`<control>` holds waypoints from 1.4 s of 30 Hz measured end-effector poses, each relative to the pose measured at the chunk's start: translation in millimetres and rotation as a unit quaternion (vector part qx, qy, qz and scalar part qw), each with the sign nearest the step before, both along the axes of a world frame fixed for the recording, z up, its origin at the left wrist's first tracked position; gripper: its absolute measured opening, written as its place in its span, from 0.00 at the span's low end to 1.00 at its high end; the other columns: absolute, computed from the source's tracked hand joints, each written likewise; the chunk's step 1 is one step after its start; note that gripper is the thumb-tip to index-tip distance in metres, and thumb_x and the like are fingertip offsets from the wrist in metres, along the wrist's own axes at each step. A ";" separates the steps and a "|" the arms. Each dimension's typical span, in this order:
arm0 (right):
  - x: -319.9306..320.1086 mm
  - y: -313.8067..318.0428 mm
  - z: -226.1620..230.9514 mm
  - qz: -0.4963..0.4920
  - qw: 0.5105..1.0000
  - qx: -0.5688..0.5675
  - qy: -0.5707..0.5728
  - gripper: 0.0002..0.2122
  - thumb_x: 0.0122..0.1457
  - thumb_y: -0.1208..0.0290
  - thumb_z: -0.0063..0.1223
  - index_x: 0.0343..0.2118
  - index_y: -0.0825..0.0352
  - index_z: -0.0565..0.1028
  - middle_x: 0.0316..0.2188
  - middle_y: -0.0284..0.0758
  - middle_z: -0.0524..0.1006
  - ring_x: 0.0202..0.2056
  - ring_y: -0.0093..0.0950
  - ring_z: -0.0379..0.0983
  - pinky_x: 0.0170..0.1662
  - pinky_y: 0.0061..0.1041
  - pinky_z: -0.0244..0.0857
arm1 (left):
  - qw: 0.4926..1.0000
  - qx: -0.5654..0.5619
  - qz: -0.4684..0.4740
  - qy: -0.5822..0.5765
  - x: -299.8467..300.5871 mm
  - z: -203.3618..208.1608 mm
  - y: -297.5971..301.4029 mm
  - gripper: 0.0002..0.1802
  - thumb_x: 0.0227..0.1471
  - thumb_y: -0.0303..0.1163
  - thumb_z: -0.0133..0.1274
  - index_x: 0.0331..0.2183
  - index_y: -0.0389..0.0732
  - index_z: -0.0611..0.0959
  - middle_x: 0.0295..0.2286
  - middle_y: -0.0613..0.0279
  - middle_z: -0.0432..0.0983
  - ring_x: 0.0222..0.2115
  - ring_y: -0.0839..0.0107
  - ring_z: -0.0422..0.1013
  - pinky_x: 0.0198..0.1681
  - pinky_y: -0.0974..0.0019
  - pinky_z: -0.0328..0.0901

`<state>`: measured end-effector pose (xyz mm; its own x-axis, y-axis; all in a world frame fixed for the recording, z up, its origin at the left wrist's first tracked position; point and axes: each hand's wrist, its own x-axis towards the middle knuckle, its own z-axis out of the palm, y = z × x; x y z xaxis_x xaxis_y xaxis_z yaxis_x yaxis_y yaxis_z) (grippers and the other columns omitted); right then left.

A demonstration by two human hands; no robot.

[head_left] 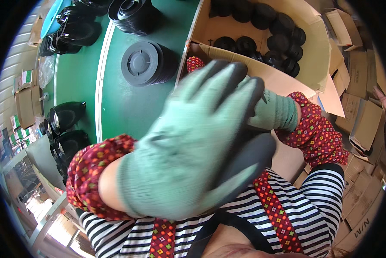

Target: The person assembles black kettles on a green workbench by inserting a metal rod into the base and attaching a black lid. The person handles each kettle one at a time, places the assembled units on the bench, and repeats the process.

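My left hand (182,137), in a pale green glove with dark-coated fingers and palm, crosses the middle of the view, blurred by motion. Its fingers are stretched out and the thumb stands apart; I see nothing held in it. My right hand (272,112), gloved alike, is behind it, and its fingers are hidden. Both are close to a stack of round black lids or discs (140,63) on the green table (128,109) and to an open carton (262,66). Inside the carton stand several black round parts (279,43).
A second black stack (132,17) of ringed parts stands at the table's far side. Glossy black pots or jugs (79,32) line the left, more of them (68,116) nearer me. Flattened cardboard boxes (361,86) crowd the right. A white strip (100,81) runs along the table.
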<state>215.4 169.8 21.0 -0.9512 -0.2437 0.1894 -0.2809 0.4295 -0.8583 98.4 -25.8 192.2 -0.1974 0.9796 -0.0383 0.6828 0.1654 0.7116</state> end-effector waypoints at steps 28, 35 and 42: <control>2.9 -43.0 10.7 -0.125 0.988 0.012 0.086 0.23 0.57 0.61 0.63 0.55 0.63 0.76 0.50 0.47 0.74 0.55 0.52 0.67 0.66 0.56 0.53 | 0.995 -0.095 -0.013 0.041 31.1 -19.5 -12.6 0.48 0.54 0.33 0.61 0.71 0.34 0.59 0.69 0.29 0.49 0.70 0.30 0.48 0.70 0.33 0.48; -2.4 -45.7 34.2 -0.104 0.989 0.086 0.057 0.27 0.50 0.51 0.69 0.48 0.64 0.76 0.42 0.41 0.74 0.46 0.44 0.70 0.55 0.46 0.59 | 0.980 -0.173 0.013 0.100 5.0 -23.0 -35.2 0.48 0.56 0.30 0.60 0.70 0.28 0.56 0.66 0.26 0.56 0.66 0.32 0.57 0.70 0.46 0.55; 4.9 -38.6 53.7 -0.124 0.971 0.202 -0.020 0.29 0.52 0.42 0.66 0.44 0.64 0.76 0.34 0.39 0.74 0.37 0.38 0.73 0.42 0.41 0.64 | 0.974 -0.213 -0.057 0.058 -44.3 -62.0 -36.5 0.32 0.54 0.33 0.62 0.59 0.36 0.76 0.37 0.45 0.82 0.36 0.45 0.80 0.42 0.51 0.74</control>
